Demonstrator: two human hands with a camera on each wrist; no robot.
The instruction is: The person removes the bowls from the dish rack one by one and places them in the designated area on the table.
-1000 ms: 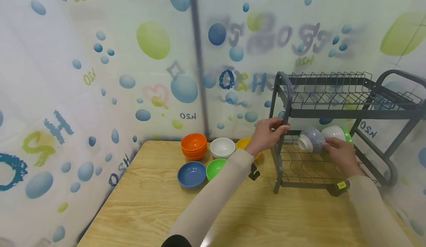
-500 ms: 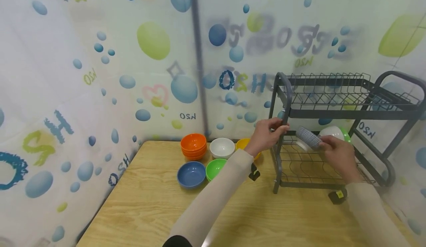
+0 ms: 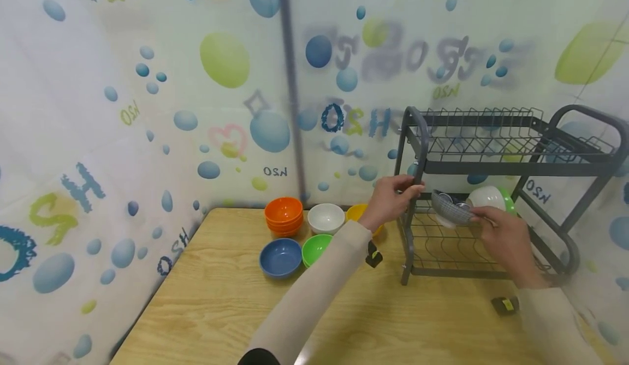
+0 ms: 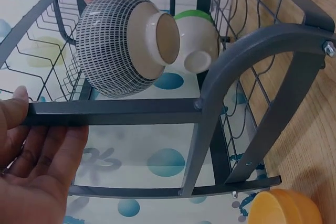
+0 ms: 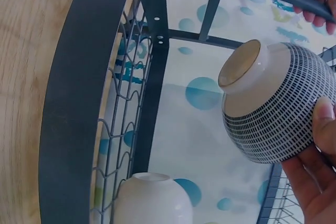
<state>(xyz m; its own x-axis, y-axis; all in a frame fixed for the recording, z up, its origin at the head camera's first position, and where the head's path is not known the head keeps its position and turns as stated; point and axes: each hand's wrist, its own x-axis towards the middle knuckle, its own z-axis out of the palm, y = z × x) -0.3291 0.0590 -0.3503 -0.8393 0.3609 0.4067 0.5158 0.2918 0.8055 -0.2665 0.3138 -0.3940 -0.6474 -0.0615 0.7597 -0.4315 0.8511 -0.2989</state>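
Note:
My left hand (image 3: 388, 201) grips the near-left upright of a dark metal dish rack; in the left wrist view its fingers (image 4: 50, 150) curl round the bar (image 4: 115, 111). Pinched at the rim by my right hand (image 3: 506, 239) is a small bowl (image 3: 449, 210) with a dark checked pattern outside and a pale foot (image 5: 241, 66). It hangs tilted between the rack's two tiers, its inside partly showing in the head view. Behind it, a white bowl with a green rim (image 3: 486, 197) stands on its side on the lower tier.
On the wooden table (image 3: 206, 310), left of the rack (image 3: 496, 168), are stacked orange bowls (image 3: 284, 215), a white bowl (image 3: 326, 220), a yellow bowl (image 3: 356, 212), green bowls (image 3: 314, 249) and a blue bowl (image 3: 280, 258). A patterned curtain (image 3: 221, 108) hangs behind.
The checked bowl has turned in my right hand, from its foot facing left to its foot lower and its opening upward. My left hand has kept its grip on the rack.

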